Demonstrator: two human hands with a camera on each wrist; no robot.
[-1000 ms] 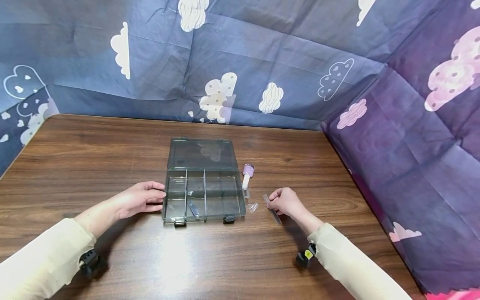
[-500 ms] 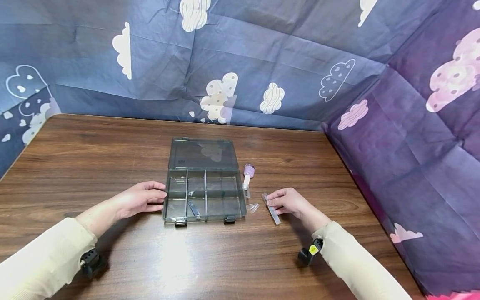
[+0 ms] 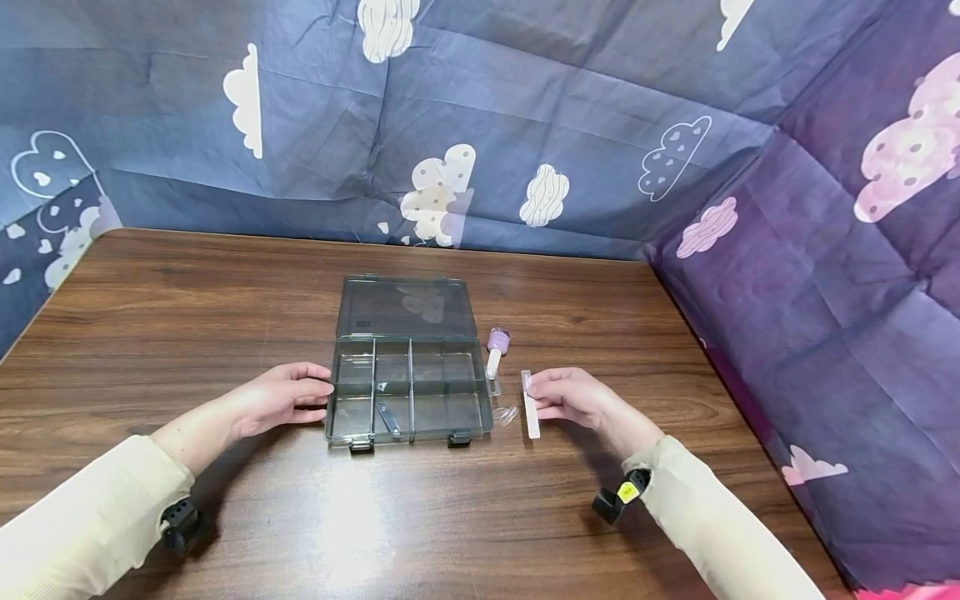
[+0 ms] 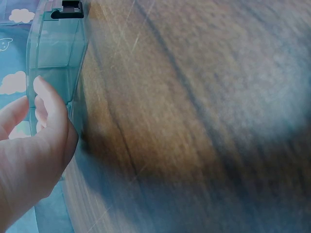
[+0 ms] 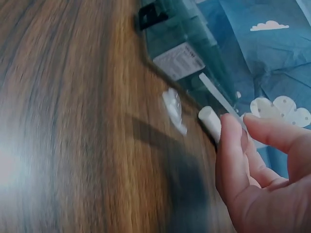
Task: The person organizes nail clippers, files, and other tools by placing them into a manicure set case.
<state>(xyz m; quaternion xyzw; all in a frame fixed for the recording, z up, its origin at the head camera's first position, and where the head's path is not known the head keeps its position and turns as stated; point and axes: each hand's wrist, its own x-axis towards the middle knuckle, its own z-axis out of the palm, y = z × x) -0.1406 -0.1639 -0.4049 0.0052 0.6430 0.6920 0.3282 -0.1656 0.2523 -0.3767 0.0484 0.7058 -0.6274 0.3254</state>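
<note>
the right hand (image 3: pixel 576 398) has its grip pinched on the slim pale strip (image 3: pixel 531 417); best hold it level and let the left hand (image 3: pixel 287 398) (fingers loosely spread) steady the box (image 3: pixel 452 416).

Glare on table (image 3: pixel 465 525); wrist views seem blurred.

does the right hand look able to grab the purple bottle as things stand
Probably not yet: the bottle is uncovered beside the open box, near the right hand, but that hand pinches a pale strip, which would likely need putting down first.
</note>
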